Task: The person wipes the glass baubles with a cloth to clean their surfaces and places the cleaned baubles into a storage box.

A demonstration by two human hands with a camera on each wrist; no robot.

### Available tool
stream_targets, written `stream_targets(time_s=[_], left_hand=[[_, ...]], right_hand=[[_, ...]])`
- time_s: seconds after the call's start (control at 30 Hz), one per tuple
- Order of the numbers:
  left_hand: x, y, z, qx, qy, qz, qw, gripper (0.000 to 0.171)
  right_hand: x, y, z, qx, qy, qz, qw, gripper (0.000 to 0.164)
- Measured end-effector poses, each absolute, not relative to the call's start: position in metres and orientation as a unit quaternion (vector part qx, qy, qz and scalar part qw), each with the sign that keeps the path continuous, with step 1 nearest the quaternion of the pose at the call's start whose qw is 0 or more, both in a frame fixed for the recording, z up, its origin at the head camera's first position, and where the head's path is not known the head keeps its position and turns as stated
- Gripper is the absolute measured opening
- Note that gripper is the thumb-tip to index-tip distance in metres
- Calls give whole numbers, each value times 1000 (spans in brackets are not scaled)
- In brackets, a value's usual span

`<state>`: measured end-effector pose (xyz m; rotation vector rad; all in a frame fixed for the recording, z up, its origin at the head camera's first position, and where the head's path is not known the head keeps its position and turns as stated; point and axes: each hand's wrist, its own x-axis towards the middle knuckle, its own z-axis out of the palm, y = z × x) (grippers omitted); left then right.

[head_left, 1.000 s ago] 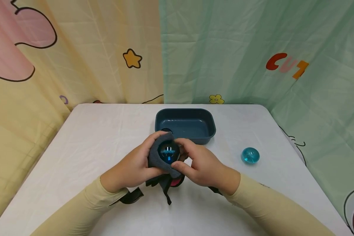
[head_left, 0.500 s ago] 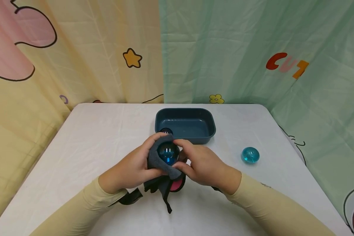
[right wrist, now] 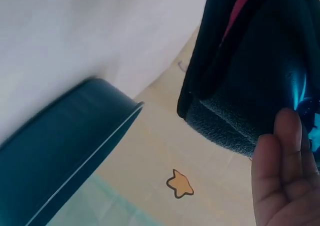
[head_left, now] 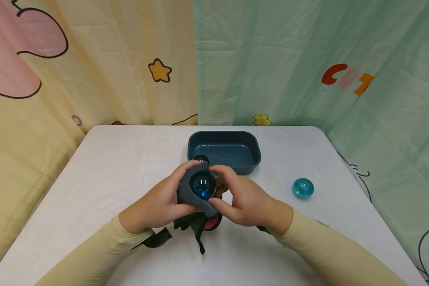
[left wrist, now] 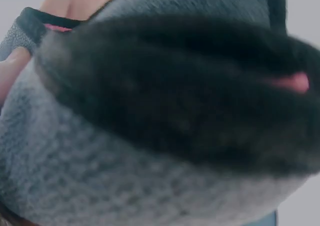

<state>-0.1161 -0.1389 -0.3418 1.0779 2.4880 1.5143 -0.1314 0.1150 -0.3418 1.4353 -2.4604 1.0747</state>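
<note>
My left hand (head_left: 162, 200) grips a grey fleece cloth (head_left: 187, 194) cupped round a dark blue glass ball (head_left: 203, 186). The cloth's black edging and a pink patch (head_left: 211, 224) hang below the hands. Opposite, my right hand (head_left: 244, 196) holds the ball's right side, with thumb and forefinger at the cloth's rim. In the right wrist view its fingers (right wrist: 288, 131) lie against the shiny ball (right wrist: 315, 133). The left wrist view is filled by the fleece (left wrist: 100, 166) and its blurred black trim; the ball is hidden there.
A dark blue plastic bin (head_left: 252, 165) stands just beyond the hands, with another dark glass ball (head_left: 201, 158) in its near left corner. A turquoise glass ball (head_left: 303, 188) lies to the right on the white table (head_left: 128, 159). Curtains hang behind.
Both hands stay almost in place round the ball. The cloth's dangling end swung lower, then rose slightly, and the ball's reflections shifted.
</note>
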Motion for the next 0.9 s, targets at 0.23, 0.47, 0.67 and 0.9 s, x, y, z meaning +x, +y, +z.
stream_targets(time_s=[0.23, 0.47, 0.67, 0.9], left_hand=[[-116, -139, -341, 344, 798, 494, 18, 90], [-114, -138, -340, 334, 812, 477, 30, 93], [-114, -138, -340, 344, 807, 480, 8, 93], [-115, -139, -340, 341, 799, 496, 19, 91]], right_hand=[[-132, 114, -343, 470, -832, 282, 88, 65], [-133, 114, -342, 408, -843, 350, -17, 35], [-129, 112, -343, 422, -827, 370, -10, 51], [-129, 112, -344, 471, -822, 316, 52, 71]])
